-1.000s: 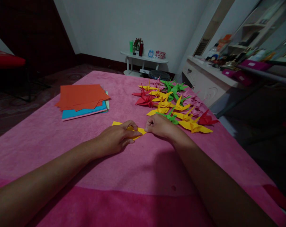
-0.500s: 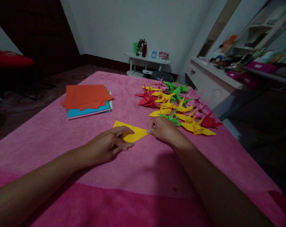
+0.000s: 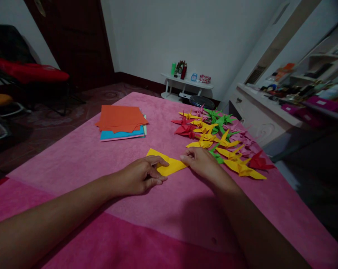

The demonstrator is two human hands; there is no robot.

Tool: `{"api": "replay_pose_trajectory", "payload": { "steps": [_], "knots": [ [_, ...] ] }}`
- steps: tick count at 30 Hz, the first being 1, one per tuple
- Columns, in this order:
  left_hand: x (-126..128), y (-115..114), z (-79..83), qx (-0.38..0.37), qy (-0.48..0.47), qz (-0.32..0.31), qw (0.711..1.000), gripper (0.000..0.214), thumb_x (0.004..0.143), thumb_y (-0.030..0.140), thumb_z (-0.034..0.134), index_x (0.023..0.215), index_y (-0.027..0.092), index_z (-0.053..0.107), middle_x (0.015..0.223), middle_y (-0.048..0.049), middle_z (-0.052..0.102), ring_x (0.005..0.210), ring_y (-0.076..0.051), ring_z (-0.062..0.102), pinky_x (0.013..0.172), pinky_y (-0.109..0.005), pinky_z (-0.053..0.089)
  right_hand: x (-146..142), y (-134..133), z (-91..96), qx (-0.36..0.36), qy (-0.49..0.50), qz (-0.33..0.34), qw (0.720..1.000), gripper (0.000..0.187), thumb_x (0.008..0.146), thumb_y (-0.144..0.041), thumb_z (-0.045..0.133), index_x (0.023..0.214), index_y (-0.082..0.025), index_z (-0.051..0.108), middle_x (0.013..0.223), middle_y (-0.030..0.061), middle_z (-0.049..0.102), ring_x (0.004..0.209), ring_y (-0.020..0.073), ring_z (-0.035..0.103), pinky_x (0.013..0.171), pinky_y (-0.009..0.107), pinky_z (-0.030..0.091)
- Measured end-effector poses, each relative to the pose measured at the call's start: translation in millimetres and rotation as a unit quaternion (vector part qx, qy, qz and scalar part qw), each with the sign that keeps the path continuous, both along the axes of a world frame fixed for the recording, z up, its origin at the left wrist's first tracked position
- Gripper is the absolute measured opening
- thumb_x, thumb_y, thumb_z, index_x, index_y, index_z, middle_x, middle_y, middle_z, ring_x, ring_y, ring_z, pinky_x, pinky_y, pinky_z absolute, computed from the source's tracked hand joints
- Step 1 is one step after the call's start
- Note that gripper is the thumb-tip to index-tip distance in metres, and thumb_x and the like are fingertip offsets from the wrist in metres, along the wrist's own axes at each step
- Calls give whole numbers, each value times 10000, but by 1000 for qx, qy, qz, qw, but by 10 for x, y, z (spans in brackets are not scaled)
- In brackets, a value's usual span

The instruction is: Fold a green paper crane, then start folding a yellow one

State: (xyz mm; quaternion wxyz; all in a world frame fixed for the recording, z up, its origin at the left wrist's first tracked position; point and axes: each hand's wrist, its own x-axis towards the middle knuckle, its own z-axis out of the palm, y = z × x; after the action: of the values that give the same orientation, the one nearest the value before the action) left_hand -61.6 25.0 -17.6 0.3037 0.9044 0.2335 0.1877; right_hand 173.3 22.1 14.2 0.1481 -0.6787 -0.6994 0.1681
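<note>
A folded yellow paper [image 3: 170, 167] lies flat on the pink cloth [image 3: 74, 164] in front of me. My left hand [image 3: 142, 175] rests on its left part, with the index finger laid over the sheet and the thumb at its near edge. My right hand [image 3: 201, 162] is closed, its fingertips pinching the paper's right corner. A spread of folded paper cranes [image 3: 219, 136] in yellow, red, green and pink lies just beyond my right hand.
A stack of square sheets [image 3: 121, 123], orange on top and blue below, sits at the back left of the cloth. A white side table [image 3: 187, 82] with bottles stands by the far wall. A cluttered counter [image 3: 269, 101] runs along the right, and a red chair [image 3: 31, 73] stands at the left.
The yellow paper was a narrow strip under both hands and now lies opened wider. My left hand has slid back toward me. The view has swung left, showing more of the room there.
</note>
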Motion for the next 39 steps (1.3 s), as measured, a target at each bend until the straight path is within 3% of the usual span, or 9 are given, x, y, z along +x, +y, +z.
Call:
{"api": "replay_pose_trajectory", "payload": {
  "steps": [7,11,14,17,20,24,30,35,39],
  "knots": [
    [-10,-29,9,51,-39,27,998,194,847,242,577,943,237,746,1189,-84,595,987,-180,589,853,-323,490,87,20,-96,-120,213,47,968,227,638,-318,694,538,-159,568,477,-60,434,449,71,336,434,217,211],
    [5,8,73,96,-182,212,955,95,819,260,627,852,202,696,1089,-77,598,1055,-206,545,931,-381,454,38,38,-134,-61,399,-40,914,265,572,-329,741,550,-164,535,440,-69,451,404,62,333,414,211,209],
    [48,41,102,-26,-324,326,888,289,738,284,721,975,188,588,1103,-74,580,1038,-206,569,893,-397,490,-91,16,-164,-1,488,-75,870,326,610,-380,749,541,-181,500,407,-61,453,381,73,351,400,218,220],
    [119,31,107,-270,-376,275,843,527,714,317,744,1164,187,504,1108,-92,620,869,-185,644,735,-349,543,-269,-77,-204,22,531,-80,843,311,669,-375,731,560,-175,519,456,-52,479,417,74,382,432,217,260],
    [179,-5,95,-367,-372,227,822,345,755,320,709,1017,111,626,904,-87,696,723,-150,655,668,-274,522,-418,-189,-244,21,547,-63,834,280,710,-351,709,576,-169,544,485,-47,490,453,78,394,466,219,289],
    [191,-29,68,-399,-375,238,802,254,771,349,691,797,96,683,637,-44,677,561,-130,627,566,-235,484,-498,-253,-248,-4,536,-25,844,281,735,-360,698,587,-173,549,500,-43,489,477,92,415,475,224,311],
    [177,-51,86,-432,-298,216,823,301,709,381,740,702,84,686,534,-52,651,460,-112,573,480,-207,421,-523,-249,-161,-13,578,19,816,219,700,-352,729,824,-185,664,798,25,674,677,168,605,624,277,465],
    [179,-36,35,-401,-317,232,828,435,808,471,606,571,106,615,481,-41,596,424,-88,497,461,-205,351,-534,-274,-196,-26,560,18,828,227,725,-379,700,725,-151,696,666,29,663,590,155,589,554,257,441],
    [145,25,14,-373,-318,232,840,451,792,517,595,569,127,552,454,21,494,403,-60,369,426,-194,246,-521,-285,-290,-66,519,30,852,433,771,-517,626,580,-129,636,479,20,575,411,108,492,426,224,354]
  ]
}}
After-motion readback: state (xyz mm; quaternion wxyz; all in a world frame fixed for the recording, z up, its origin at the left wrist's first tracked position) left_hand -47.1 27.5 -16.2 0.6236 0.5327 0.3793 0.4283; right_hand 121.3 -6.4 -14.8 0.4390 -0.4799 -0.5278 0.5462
